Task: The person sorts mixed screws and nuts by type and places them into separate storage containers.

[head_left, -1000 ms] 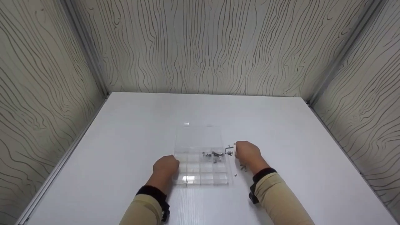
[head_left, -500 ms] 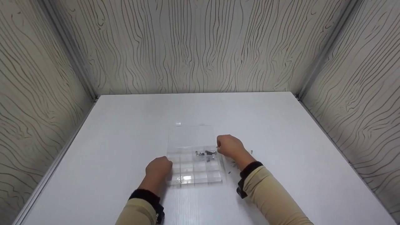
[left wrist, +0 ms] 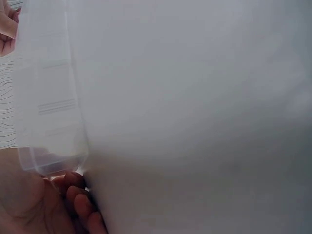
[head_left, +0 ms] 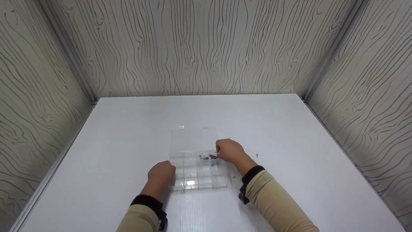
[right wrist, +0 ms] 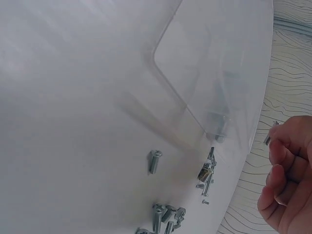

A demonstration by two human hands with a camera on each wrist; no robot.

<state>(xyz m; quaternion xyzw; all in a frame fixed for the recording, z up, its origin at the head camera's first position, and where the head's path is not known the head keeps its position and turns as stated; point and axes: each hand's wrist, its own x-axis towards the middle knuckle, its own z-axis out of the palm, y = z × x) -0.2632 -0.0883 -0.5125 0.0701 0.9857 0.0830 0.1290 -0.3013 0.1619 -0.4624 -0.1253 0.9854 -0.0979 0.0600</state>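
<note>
A clear plastic compartment box [head_left: 206, 186] lies on the white table, its clear lid [head_left: 193, 139] folded back flat. My left hand [head_left: 162, 174] grips the box's left side; in the left wrist view its curled fingers [left wrist: 82, 204] meet the box corner. Small screws and metal parts [head_left: 204, 158] sit in the far right compartments. My right hand [head_left: 229, 150] is over the box's far right corner. In the right wrist view it pinches a small silver screw [right wrist: 267, 140] between thumb and forefinger.
A loose screw [right wrist: 155, 162] lies on the table beside the box, near a pile of screws [right wrist: 158, 217] and another group of small parts [right wrist: 207, 174]. Another tiny piece [head_left: 257, 155] lies farther right. Wood-patterned panels [head_left: 206, 48] surround the table.
My right hand has moved left from the loose parts beside the box to its far right compartments. My left hand keeps its grip on the box. The head view has shifted slightly.
</note>
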